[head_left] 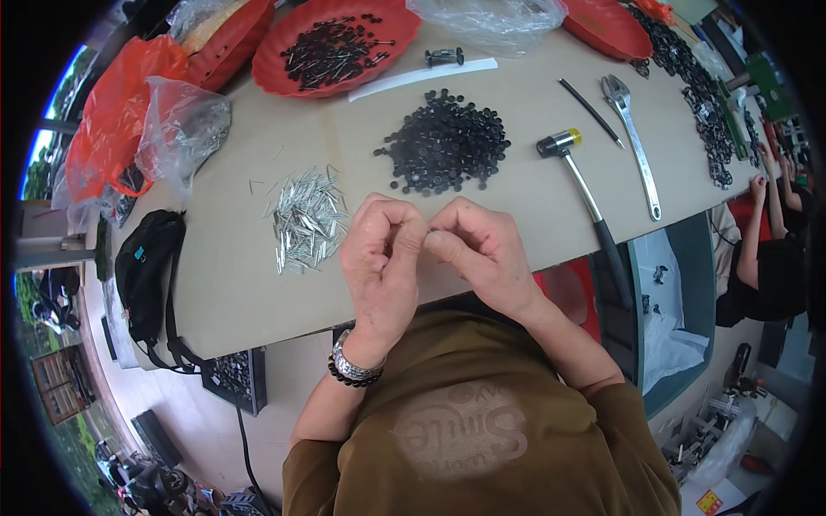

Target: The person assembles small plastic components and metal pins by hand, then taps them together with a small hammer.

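Note:
Near the table's front edge, my left hand (381,262) and my right hand (489,262) meet with thumbs and forefingers pinched together. A tiny dark bit shows between the fingertips, but the fingers hide most of it and I cannot tell its kind. To the left of my left hand lies a loose heap of thin silver metal pins (308,225). Just beyond both hands spreads a pile of small round black caps (449,146). At the far left, a red scalloped plate (268,62) holds pins with black heads (331,53).
On the right lie a two-faced hammer (585,185), a black pen-like rod (590,112) and an adjustable wrench (632,146). A white strip (422,79) and a small black part (443,57) lie behind the caps. Plastic bags (185,129) and a black pouch (148,275) are left.

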A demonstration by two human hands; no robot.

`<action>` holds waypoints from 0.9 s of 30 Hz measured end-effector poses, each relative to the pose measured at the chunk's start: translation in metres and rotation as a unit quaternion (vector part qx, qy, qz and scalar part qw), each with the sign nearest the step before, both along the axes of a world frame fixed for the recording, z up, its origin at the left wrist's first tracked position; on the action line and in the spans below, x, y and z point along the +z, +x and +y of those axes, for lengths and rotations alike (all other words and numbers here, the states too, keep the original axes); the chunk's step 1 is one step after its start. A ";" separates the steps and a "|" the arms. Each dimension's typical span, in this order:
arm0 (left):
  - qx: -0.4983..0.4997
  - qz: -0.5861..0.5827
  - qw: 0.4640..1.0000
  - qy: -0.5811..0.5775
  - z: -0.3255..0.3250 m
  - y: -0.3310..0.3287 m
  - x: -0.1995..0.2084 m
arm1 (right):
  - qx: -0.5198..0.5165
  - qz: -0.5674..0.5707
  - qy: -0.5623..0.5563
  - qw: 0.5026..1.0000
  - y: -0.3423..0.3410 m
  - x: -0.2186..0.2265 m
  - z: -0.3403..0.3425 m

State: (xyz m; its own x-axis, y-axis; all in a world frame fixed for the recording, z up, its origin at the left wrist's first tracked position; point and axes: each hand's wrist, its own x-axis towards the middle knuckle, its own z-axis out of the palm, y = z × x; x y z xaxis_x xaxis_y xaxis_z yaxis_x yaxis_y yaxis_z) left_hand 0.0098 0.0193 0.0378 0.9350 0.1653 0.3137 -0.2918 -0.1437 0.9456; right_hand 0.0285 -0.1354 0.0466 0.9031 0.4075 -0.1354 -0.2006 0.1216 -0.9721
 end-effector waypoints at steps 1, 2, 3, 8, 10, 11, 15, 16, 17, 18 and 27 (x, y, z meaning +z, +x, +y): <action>-0.001 0.030 0.999 -0.014 -0.002 -0.002 -0.001 | -0.011 -0.082 -0.045 0.996 -0.001 -0.001 0.000; 0.001 0.061 0.998 -0.027 -0.003 -0.005 -0.003 | -0.020 -0.164 -0.089 0.982 -0.002 -0.003 -0.001; 0.000 0.062 0.998 -0.027 -0.004 -0.007 -0.003 | -0.020 -0.162 -0.089 0.983 -0.002 -0.006 -0.001; -0.038 0.157 0.964 -0.213 -0.007 -0.010 -0.006 | -0.084 -0.441 -0.196 0.872 -0.002 -0.019 0.000; -0.034 0.146 0.968 -0.203 -0.007 -0.011 -0.004 | -0.075 -0.407 -0.169 0.895 -0.003 -0.016 0.000; -0.028 0.134 0.972 -0.193 -0.006 -0.012 -0.003 | -0.064 -0.372 -0.140 0.915 -0.003 -0.015 0.000; 0.022 0.001 0.998 0.052 -0.004 -0.009 -0.001 | -0.038 -0.269 -0.103 0.957 -0.004 -0.012 -0.002; 0.043 -0.079 0.989 0.122 -0.004 -0.006 -0.001 | -0.028 -0.266 -0.104 0.958 -0.003 -0.009 -0.003; 0.062 -0.158 0.967 0.189 -0.004 -0.005 0.000 | -0.018 -0.262 -0.106 0.959 -0.004 -0.008 -0.004; 0.061 -0.158 0.967 0.189 -0.003 -0.005 0.001 | -0.019 -0.261 -0.107 0.959 -0.004 -0.008 -0.004; -0.044 0.153 0.971 -0.176 -0.002 -0.012 0.006 | -0.052 -0.334 -0.107 0.935 -0.009 -0.021 -0.001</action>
State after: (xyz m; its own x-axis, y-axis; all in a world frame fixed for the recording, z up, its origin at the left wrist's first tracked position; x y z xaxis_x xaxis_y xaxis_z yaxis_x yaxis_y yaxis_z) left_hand -0.0023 0.0173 0.0439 0.9910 0.1269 -0.0421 0.0136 0.2175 0.9760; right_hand 0.0199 -0.1360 0.0253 0.8490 0.3402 0.4042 0.4613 -0.1045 -0.8811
